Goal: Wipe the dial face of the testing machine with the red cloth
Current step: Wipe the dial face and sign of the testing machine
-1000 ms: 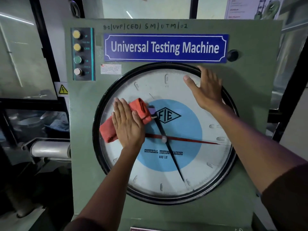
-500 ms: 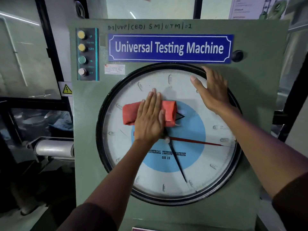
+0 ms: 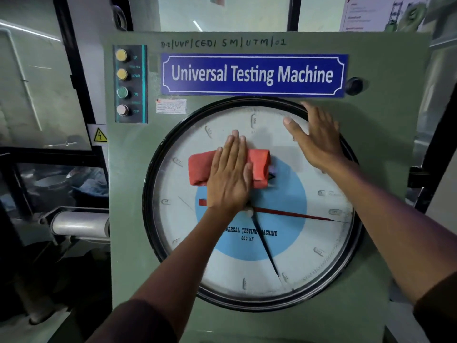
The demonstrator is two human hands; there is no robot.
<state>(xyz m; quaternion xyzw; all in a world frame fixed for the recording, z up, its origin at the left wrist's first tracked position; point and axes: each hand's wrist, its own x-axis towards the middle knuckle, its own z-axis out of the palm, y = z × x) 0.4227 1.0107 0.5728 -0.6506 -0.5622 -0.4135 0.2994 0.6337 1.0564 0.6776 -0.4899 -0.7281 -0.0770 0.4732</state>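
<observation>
The large round dial face (image 3: 309, 256) fills the front of the green testing machine (image 3: 385, 134); it is white with a light blue centre, a black pointer and a red pointer, inside a black rim. My left hand (image 3: 228, 178) lies flat, fingers up, pressing the folded red cloth (image 3: 197, 169) against the glass just above the hub. The cloth sticks out on both sides of the palm. My right hand (image 3: 317, 139) rests flat on the dial's upper right, fingers spread over the black rim, holding nothing.
A blue "Universal Testing Machine" nameplate (image 3: 252, 74) sits above the dial. A button column (image 3: 123, 84) is at upper left, a black knob (image 3: 353, 85) at upper right. A silver roller (image 3: 79, 222) and an electrical warning sticker (image 3: 99, 136) are left of the cabinet.
My left hand has swept the red cloth from the dial's left side up and right to just above the hub, turning it level. My right hand has stayed on the upper right rim.
</observation>
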